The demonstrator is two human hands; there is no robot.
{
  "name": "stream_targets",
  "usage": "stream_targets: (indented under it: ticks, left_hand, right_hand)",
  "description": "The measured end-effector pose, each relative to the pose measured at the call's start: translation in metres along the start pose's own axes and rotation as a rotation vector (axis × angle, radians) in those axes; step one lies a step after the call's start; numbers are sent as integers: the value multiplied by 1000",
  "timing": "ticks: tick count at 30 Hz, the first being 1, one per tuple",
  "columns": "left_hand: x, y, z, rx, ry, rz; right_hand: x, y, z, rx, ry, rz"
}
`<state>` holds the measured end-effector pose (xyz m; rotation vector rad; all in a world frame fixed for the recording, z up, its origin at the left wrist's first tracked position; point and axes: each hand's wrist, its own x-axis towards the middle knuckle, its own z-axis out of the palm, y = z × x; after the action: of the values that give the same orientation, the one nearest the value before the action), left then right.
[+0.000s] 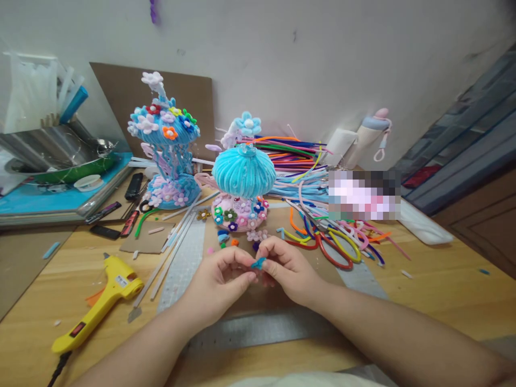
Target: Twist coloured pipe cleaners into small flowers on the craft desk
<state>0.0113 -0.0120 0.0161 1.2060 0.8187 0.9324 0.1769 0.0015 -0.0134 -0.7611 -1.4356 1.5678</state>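
Blue fuzzy scrap mid-frame: my right hand pinches it, left hand curls against it, grip unclear; I'd squeeze lightly.

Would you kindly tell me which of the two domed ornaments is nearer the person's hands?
The plain-domed ornament, just beyond both hands; the other ornament, farther left in view, has multicoloured flowers across its dome.

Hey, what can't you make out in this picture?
All in the head view:
- Small blue piece: full shape, partly covered by the left hand and right hand.
- Whatever lies under the pixelated patch: blurred out.
- Black cord: cut off by the bottom edge.
- Glue gun label: too small to read.
- Purple piece: cut off by the top edge.
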Motion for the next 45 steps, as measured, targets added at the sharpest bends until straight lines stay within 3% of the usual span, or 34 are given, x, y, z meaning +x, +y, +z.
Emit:
stream_targets:
  ticks: [6, 10, 12, 14, 18, 24, 33, 41, 45]
  left_hand:
    - [3, -4, -3, 122, 66, -13]
    - [4, -13, -6, 437, 226, 155]
    - [3, -15, -7, 554, 247, 236]
    - [3, -15, -8, 596, 226, 266]
    - [1, -12, -8, 624, 209, 268]
    - [-1, -11, -7, 621, 216, 241]
    - [-3, -7, -4, 577, 263, 290]
    - [-4, -9, -3, 586, 295, 338]
    - [-5, -10, -3, 601, 297, 342]
  right_hand:
    - [3, -1, 4, 11, 2, 49]
    - [6, -1, 5, -89, 137, 35]
    - [7, -1, 5, -157, 182, 8]
    - [6, -2, 5, -183, 140, -8]
    - [4, -5, 5, -178, 49, -69]
    - [1, -6, 8, -311, 121, -122]
    - [-2, -6, 6, -353, 101, -146]
    - [-6, -1, 9, -470, 249, -209]
    - [-6, 0, 9, -417, 220, -211]
